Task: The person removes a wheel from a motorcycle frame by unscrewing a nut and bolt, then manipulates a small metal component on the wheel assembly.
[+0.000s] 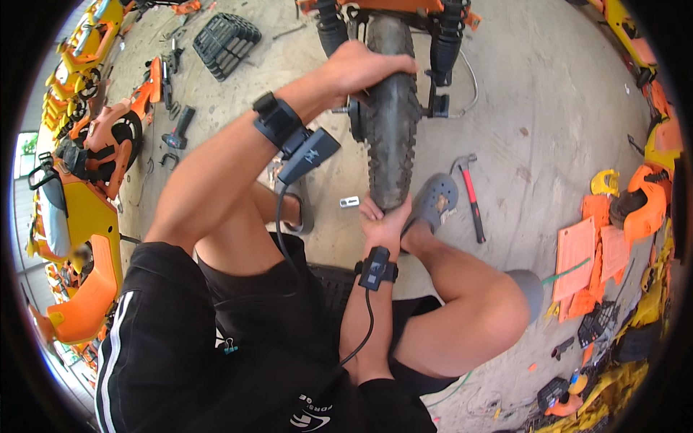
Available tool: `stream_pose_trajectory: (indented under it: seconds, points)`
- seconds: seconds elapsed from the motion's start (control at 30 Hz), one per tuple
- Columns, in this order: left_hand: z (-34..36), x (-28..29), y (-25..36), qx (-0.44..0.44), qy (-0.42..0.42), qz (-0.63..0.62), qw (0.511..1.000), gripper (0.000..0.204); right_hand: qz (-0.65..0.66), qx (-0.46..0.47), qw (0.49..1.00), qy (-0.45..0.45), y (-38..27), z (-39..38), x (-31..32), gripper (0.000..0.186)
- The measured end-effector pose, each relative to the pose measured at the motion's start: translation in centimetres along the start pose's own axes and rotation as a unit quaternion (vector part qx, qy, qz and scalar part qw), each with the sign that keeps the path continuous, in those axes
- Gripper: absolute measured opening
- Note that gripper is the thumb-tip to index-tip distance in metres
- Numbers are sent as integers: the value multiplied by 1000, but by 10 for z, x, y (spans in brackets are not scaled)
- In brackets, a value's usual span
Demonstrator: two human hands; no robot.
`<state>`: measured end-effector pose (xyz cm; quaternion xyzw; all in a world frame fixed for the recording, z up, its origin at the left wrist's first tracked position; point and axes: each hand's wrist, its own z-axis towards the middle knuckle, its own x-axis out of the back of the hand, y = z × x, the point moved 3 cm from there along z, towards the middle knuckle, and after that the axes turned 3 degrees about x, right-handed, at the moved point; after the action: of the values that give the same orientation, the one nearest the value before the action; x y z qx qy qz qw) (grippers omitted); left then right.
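A black knobbly tyre on a wheel points toward me from between the two dark fork legs of an orange bike. My left hand reaches across its upper part, the thumb lying over the tread and the other fingers curled down the left side, mostly hidden. At the tyre's near end, my right hand grips from below, with some fingers folded at its left edge. An axle end sticks out to the wheel's right. Each wrist wears a black strapped device with a cable.
A red-handled hammer lies right of my grey clog. A small silver-white piece is left of the tyre. Farther left are a cordless drill and a black plastic crate. Orange panels lie right; yellow-orange bikes stand left.
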<state>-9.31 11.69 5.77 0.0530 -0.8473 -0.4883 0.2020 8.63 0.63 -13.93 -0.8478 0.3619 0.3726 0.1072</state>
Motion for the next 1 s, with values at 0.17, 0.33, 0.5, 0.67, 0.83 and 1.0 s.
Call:
stream_pose_trajectory:
  seconds: [0.17,0.33,0.5,0.67,0.83,1.0]
  points:
    - [0,0,-12,-2,-23,-1,1000,53,3,21,999,-50,0,5,3,36]
    - [11,2,-18,5,4,32,999,54,11,17,1000,-23,12,11,9,37]
    - [14,3,1,-16,-7,47,999,53,15,3,997,-72,20,24,-1,37]
    - [13,8,7,-8,-13,63,998,56,0,3,999,-37,8,30,-11,37]
    - [12,2,10,36,-9,43,998,56,18,6,999,-30,2,30,-16,41]
    - [12,-5,-3,36,41,9,998,58,11,-2,999,-32,4,39,1,40]
